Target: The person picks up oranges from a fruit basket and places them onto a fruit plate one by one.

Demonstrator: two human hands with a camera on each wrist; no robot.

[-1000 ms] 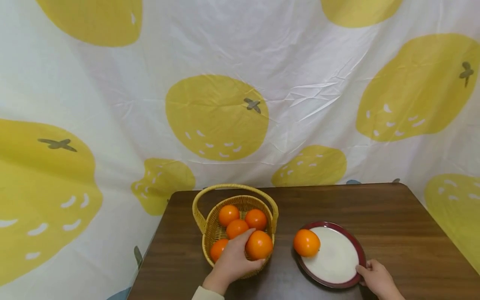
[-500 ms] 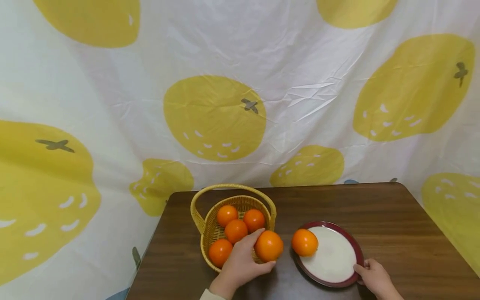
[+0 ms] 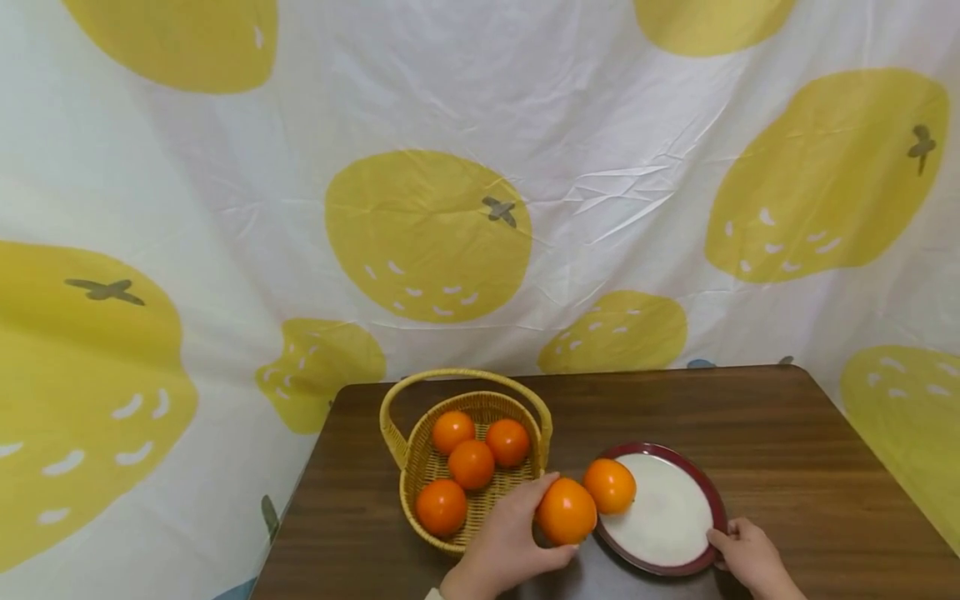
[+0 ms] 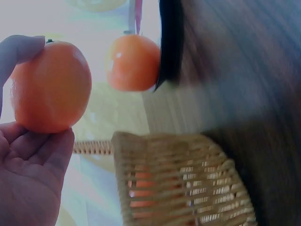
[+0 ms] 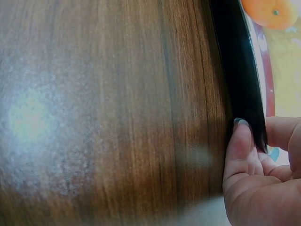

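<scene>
My left hand holds an orange between thumb and fingers, just right of the basket's rim. In the left wrist view that orange shows a small green stem spot by the thumb. Another orange sits at the left side of a white plate with a dark red rim. The held orange overlaps it in the head view; whether they touch I cannot tell. My right hand pinches the plate's right rim, fingers on both sides of the edge in the right wrist view.
A yellow wicker basket with a tall arched handle stands left of the plate, with several oranges inside. Both stand on a dark brown wooden table. A lemon-print cloth hangs behind the table.
My left hand has carried the orange rightward out from over the basket, up to the plate's left side. The right hand, the plate and the basket have stayed in place.
</scene>
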